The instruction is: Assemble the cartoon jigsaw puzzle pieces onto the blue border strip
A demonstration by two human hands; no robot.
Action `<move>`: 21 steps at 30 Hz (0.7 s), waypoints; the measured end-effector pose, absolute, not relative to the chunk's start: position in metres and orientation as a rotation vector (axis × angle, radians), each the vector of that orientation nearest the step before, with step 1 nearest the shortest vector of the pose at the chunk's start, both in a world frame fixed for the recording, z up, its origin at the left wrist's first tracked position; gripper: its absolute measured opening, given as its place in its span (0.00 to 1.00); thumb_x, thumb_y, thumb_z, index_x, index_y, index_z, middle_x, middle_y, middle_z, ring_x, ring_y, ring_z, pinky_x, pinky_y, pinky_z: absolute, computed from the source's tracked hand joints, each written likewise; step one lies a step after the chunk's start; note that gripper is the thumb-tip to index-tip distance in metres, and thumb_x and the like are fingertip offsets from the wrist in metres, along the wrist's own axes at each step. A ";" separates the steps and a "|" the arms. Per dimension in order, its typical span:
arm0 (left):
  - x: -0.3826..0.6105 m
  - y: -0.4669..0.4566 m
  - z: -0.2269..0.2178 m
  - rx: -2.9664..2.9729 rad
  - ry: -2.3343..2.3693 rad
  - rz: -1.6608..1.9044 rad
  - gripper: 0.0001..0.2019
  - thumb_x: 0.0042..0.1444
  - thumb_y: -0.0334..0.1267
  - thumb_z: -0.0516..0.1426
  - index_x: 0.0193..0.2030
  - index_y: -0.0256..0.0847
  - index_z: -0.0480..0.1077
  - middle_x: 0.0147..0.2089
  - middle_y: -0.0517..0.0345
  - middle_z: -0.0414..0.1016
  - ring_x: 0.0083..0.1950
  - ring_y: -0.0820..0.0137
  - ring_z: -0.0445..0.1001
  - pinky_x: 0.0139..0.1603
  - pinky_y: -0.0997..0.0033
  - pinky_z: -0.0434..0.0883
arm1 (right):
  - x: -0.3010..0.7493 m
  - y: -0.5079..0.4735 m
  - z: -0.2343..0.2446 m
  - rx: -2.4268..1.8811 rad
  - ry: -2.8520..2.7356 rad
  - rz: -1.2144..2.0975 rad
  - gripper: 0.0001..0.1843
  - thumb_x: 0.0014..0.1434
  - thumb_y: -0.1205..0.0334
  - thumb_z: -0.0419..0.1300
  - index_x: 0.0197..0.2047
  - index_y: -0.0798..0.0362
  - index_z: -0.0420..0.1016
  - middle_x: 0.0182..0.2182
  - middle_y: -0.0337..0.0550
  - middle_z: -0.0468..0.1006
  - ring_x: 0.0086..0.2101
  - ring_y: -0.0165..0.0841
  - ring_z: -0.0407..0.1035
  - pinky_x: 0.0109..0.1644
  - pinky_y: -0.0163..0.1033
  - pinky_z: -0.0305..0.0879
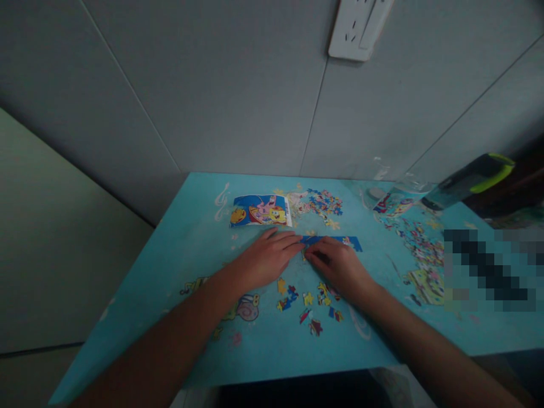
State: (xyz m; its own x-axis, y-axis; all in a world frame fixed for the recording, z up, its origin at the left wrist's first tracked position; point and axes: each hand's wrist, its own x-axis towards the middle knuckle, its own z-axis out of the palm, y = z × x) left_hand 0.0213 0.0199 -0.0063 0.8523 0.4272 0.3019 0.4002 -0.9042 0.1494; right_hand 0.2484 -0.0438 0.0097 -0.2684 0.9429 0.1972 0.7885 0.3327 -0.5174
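You seemed to be extending the blue puzzle strip (354, 243) on the desk (191, 238), left hand (272, 256) loosely outstretched at its end, right hand (338, 260) bunched, grip unclear; careful alignment was probably needed next.

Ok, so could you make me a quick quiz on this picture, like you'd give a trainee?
1. True or false: the left hand is lifting a bottle.
2. Fill in: the flat strip by the fingers of the right hand is mostly ____ in colour.
3. Multiple choice: which hand is nearer the cartoon sheet?
A) the left
B) the right

Key:
1. False; it lies low over the table, fingertips by the strip's left end.
2. Blue.
3. A.
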 end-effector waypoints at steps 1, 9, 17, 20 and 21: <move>0.021 0.020 -0.006 2.947 0.658 0.503 0.20 0.68 0.29 0.50 0.65 0.42 0.66 0.69 0.53 0.67 0.70 0.64 0.64 0.73 0.53 0.57 | 0.249 -0.044 0.010 -1.511 -2.136 0.436 0.06 0.68 0.64 0.60 0.41 0.50 0.80 0.37 0.42 0.78 0.36 0.34 0.73 0.43 0.40 0.68; 0.021 0.019 -0.005 2.951 0.671 0.450 0.20 0.69 0.29 0.50 0.65 0.43 0.66 0.70 0.54 0.66 0.70 0.64 0.64 0.73 0.52 0.56 | 0.272 -0.045 0.020 -1.461 -2.051 0.421 0.09 0.69 0.64 0.57 0.45 0.50 0.79 0.39 0.44 0.79 0.39 0.37 0.74 0.45 0.42 0.70; 0.017 0.022 -0.005 2.944 0.634 0.415 0.22 0.69 0.29 0.51 0.68 0.45 0.64 0.71 0.55 0.64 0.72 0.65 0.61 0.75 0.53 0.52 | 0.273 -0.053 0.018 -1.304 -2.411 0.272 0.17 0.66 0.71 0.57 0.54 0.48 0.80 0.46 0.49 0.76 0.45 0.42 0.71 0.50 0.50 0.69; 0.014 0.023 -0.002 2.947 0.588 0.380 0.23 0.68 0.29 0.51 0.68 0.46 0.64 0.72 0.56 0.62 0.73 0.65 0.59 0.76 0.53 0.50 | 0.271 -0.053 0.017 -1.308 -2.426 0.274 0.19 0.65 0.73 0.57 0.55 0.48 0.80 0.45 0.49 0.76 0.45 0.41 0.71 0.51 0.50 0.69; 0.013 0.023 -0.002 2.949 0.581 0.368 0.23 0.67 0.29 0.52 0.68 0.47 0.64 0.73 0.55 0.62 0.73 0.65 0.59 0.76 0.52 0.49 | 0.271 -0.053 0.017 -1.312 -2.420 0.281 0.19 0.65 0.73 0.57 0.55 0.49 0.80 0.45 0.49 0.76 0.45 0.41 0.71 0.51 0.50 0.69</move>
